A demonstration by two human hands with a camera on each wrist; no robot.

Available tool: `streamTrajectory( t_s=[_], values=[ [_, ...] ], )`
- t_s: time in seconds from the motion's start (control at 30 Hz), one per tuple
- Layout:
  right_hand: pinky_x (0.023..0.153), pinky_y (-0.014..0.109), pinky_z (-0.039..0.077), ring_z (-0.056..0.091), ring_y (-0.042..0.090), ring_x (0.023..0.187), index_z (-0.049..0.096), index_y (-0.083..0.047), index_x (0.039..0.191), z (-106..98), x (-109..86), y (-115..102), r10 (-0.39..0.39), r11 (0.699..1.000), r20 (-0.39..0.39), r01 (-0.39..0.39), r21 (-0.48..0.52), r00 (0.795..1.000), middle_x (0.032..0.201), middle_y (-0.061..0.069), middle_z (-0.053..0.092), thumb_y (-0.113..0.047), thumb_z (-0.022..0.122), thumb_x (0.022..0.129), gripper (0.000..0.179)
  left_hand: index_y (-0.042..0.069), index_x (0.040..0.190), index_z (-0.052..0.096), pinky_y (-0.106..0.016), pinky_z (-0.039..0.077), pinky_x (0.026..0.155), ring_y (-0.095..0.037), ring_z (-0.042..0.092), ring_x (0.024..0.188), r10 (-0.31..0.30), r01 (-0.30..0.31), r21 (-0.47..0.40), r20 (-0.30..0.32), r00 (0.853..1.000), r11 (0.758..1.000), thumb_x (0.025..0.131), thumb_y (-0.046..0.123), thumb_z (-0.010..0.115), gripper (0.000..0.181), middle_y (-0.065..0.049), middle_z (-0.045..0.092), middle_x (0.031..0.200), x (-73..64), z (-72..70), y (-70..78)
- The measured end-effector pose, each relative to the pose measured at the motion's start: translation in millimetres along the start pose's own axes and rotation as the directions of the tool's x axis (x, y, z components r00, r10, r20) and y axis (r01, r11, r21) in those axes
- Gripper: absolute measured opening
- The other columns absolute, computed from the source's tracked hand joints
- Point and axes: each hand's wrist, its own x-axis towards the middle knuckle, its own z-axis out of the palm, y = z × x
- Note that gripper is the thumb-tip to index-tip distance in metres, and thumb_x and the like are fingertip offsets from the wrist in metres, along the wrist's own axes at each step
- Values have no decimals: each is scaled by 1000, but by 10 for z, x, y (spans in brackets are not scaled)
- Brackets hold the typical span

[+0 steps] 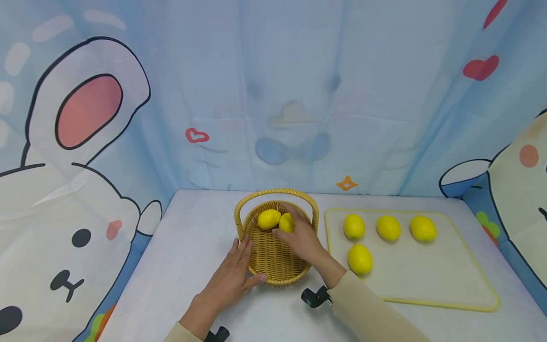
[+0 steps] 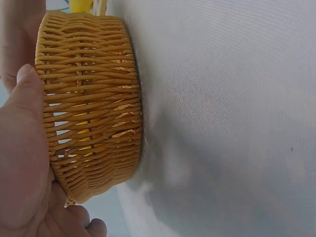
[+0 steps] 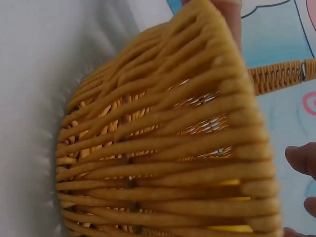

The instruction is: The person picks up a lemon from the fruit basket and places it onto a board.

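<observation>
A round wicker basket [image 1: 279, 256] with an arched handle stands on the table, two lemons inside at its far side. The left hand [image 1: 231, 275] rests against the basket's left side, fingers extended along the rim and thumb at the near edge; in the left wrist view its thumb [image 2: 28, 86] lies by the rim. My right hand [image 1: 301, 235] reaches over the basket's right side, thumb and fingers spread over the right-hand lemon [image 1: 286, 222] and partly hiding it. Beside that one lies the other lemon [image 1: 268, 219]. In the right wrist view, fingertips [image 3: 302, 159] show above the rim.
To the right lies a pale board [image 1: 427, 270] with a yellow border. Several lemons are on it: three in a back row and one lemon [image 1: 360, 259] nearer the front. A patterned blue curtain [image 1: 295, 95] hangs behind the white table [image 1: 188, 228].
</observation>
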Motion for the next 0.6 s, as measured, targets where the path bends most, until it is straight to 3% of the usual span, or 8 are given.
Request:
streamTrajectory(
  t_s=[0.17, 0.33, 0.6],
  values=[
    [117, 67, 40, 40, 42, 152, 34, -19, 166, 68, 107, 64, 62, 998, -2, -62, -3, 998, 170, 12, 34, -26, 75, 97, 81, 1, 167, 20, -57, 24, 129, -43, 6, 163, 5, -4, 11, -8, 1000, 1000, 104, 59, 58, 94, -15, 10, 178, -1, 0, 0],
    [116, 61, 44, 45, 40, 149, 41, -12, 162, 128, 182, 100, 107, 994, -1, -107, -8, 994, 166, 15, 41, -20, 78, 96, 76, 1, 167, 20, -56, 25, 129, -43, 6, 163, -1, 1, 24, -8, 1000, 1000, 103, 60, 57, 94, -13, 9, 178, 0, 2, -7],
    [103, 52, 54, 59, 34, 126, 55, -4, 150, 211, 187, 120, 208, 978, 34, -206, -36, 978, 151, 19, 55, -8, 80, 90, 65, 2, 168, 20, -57, 25, 129, -42, 6, 164, -8, 8, 9, 1, 1000, 1000, 103, 61, 57, 95, -13, 9, 178, 5, 1, -8]
  ],
)
